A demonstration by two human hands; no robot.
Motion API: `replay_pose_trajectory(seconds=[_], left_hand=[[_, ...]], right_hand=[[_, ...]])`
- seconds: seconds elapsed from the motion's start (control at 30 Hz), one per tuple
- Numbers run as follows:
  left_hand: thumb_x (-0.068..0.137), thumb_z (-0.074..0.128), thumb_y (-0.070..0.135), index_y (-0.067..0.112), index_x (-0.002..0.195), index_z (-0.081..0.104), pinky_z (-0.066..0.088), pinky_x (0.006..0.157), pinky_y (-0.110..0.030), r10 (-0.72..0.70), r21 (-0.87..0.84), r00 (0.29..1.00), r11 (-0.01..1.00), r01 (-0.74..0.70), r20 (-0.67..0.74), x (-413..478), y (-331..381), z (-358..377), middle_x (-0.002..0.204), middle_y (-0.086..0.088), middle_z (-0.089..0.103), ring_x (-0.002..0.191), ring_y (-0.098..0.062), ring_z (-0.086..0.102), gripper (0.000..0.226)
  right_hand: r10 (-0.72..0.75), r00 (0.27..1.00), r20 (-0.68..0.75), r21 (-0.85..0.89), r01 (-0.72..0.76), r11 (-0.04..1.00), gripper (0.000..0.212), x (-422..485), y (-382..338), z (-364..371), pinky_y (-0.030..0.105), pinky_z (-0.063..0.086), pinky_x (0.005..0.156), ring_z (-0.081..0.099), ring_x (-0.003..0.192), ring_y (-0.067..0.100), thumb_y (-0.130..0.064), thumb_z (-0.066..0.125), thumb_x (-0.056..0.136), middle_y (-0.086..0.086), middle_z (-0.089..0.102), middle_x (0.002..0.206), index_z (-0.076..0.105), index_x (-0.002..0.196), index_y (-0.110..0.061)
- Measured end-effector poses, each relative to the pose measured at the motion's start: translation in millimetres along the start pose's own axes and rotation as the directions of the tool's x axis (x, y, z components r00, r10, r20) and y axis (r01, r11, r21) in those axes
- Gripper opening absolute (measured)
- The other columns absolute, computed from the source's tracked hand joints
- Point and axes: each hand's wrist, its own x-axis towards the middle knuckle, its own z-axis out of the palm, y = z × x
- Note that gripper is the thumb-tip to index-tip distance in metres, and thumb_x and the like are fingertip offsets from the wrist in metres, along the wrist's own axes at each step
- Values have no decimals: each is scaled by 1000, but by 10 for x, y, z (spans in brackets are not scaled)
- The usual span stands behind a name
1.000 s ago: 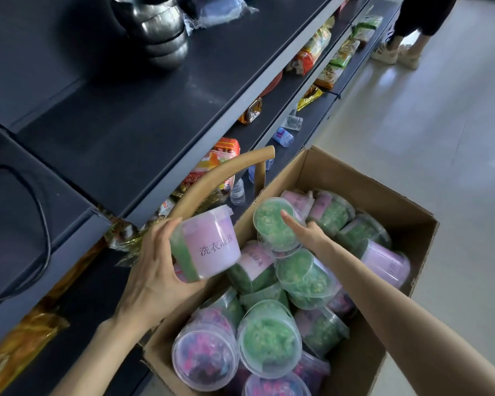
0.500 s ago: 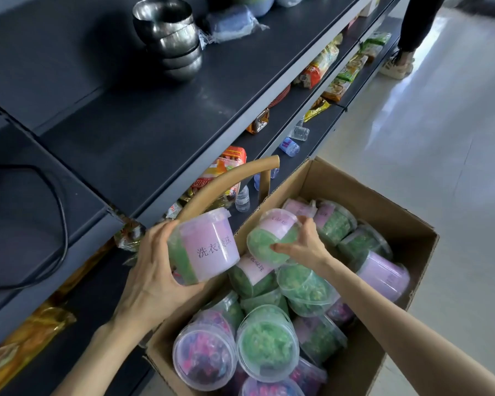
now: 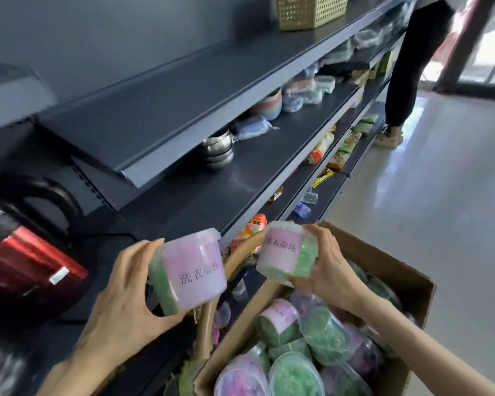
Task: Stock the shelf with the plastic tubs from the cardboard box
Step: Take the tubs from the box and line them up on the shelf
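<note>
My left hand grips a clear plastic tub with a pink label and green contents, held upright in front of the dark shelf. My right hand holds a second tub of the same kind, tilted, just above the open cardboard box. Inside the box lie several more tubs with green or pink contents, some on their sides.
A red and black kettle stands on the shelf at the left. Stacked steel bowls and wrapped goods sit farther along. A woven basket is on the upper shelf. Another person's leg stands in the aisle at the back right.
My right hand has lifted a tub out of the box and raised it level with the left one. The view has swung upward along the shelves.
</note>
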Motion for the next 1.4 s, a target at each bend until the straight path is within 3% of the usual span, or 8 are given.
replay_pose_trajectory(seconds=[0.27, 0.43, 0.73, 1.0, 1.1, 1.2, 1.3, 1.4], left_hand=[[42, 59, 66, 28, 134, 31, 43, 59, -29, 29, 95, 994, 995, -18, -109, -99, 139, -1152, 128, 40, 19, 98, -3, 43, 103], [32, 92, 37, 23, 131, 33, 42, 63, -33, 39, 140, 984, 990, -14, -176, -146, 307, -1830, 124, 8, 33, 101, -8, 41, 116], [40, 60, 64, 66, 123, 17, 40, 72, -34, 11, 68, 936, 998, 14, -351, -548, 230, -2961, 123, 45, 18, 93, 8, 36, 94], [43, 57, 66, 62, 126, 19, 42, 67, -29, -2, 188, 910, 978, 88, -415, -1160, -90, -3909, 121, 46, 16, 108, -2, 34, 91], [43, 60, 64, 61, 125, 19, 33, 64, -16, -48, 232, 901, 959, 162, -430, -1406, -238, -4187, 126, 48, 14, 105, 3, 30, 92], [41, 71, 61, 49, 128, 28, 42, 69, -29, -107, 216, 873, 948, 235, -476, -1632, -401, -4400, 126, 40, 22, 98, 5, 30, 98], [41, 93, 35, 67, 121, 16, 37, 76, -28, -120, 235, 854, 933, 271, -507, -1789, -491, -4554, 123, 51, 13, 100, 9, 28, 116], [41, 92, 39, 73, 117, 10, 42, 81, -35, -206, 201, 814, 909, 365, -543, -1918, -608, -4658, 121, 46, 21, 108, -4, 37, 117]], right_hand=[[-205, 978, -39, 19, 206, 978, 92, -16, -1147, -363, 20, 39, 94, 37, 113, 2, -58, 69, 55, -14, 34, 123, 24, 130, -32], [-377, 925, -51, -71, 373, 925, 90, -35, -1908, -635, 5, 30, 90, 33, 114, -1, -49, 77, 60, -15, 34, 124, 24, 131, -31], [-596, 801, -58, -207, 574, 792, 92, -123, -3235, -868, 23, 31, 98, 27, 124, 0, -46, 79, 63, -23, 29, 128, 21, 134, -38], [-761, 648, -8, -312, 722, 618, 94, -136, -4260, -521, 21, 33, 89, 22, 128, 4, -45, 79, 66, -16, 29, 136, 26, 141, -23], [-800, 597, 57, -318, 771, 553, 94, -80, -4554, -287, 22, 34, 89, 22, 128, 8, -43, 78, 68, -8, 27, 137, 24, 142, -23], [-831, 543, 123, -290, 820, 493, 92, 3, -4815, -34, 22, 35, 91, 22, 126, 9, -41, 76, 71, -5, 24, 136, 22, 143, -24], [-857, 481, 182, -270, 863, 427, 88, 138, -5014, 223, 21, 35, 94, 23, 128, 10, -40, 74, 74, -2, 25, 137, 22, 143, -21], [-870, 442, 218, -265, 885, 383, 86, 353, -5162, 471, 26, 44, 94, 26, 129, 13, -37, 72, 74, -2, 25, 136, 21, 142, -20]])
